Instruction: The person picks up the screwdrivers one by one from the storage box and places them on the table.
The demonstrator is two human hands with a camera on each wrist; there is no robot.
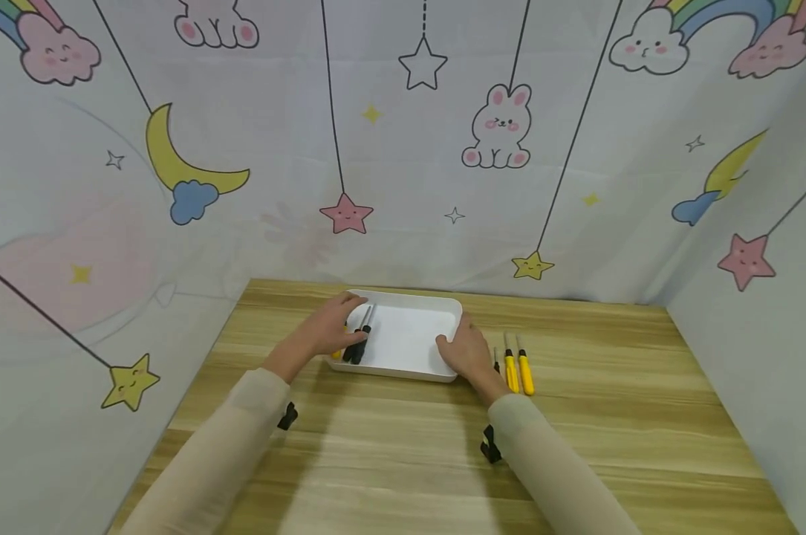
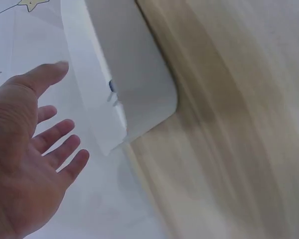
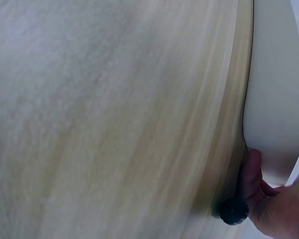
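Note:
A white rectangular tray (image 1: 405,338) lies near the table's back edge. At its left end are two black-handled screwdrivers (image 1: 359,349), shafts pointing away, and a yellow handle (image 1: 337,354) partly hidden by my left hand (image 1: 325,327). That hand hovers over the left rim, and in the left wrist view its fingers (image 2: 65,154) are spread, thumb apart. My right hand (image 1: 471,352) grips the tray's right end, thumb over the rim. From the right wrist, a fingertip (image 3: 252,159) shows against the base of the tray wall (image 3: 274,89).
Right of the tray lie two yellow-handled screwdrivers (image 1: 518,373) and a smaller dark-handled one (image 1: 496,364), partly behind my right wrist. A rounded black handle end (image 3: 234,211) shows beside that hand. A printed fabric wall (image 1: 416,163) borders the wooden table (image 1: 389,446).

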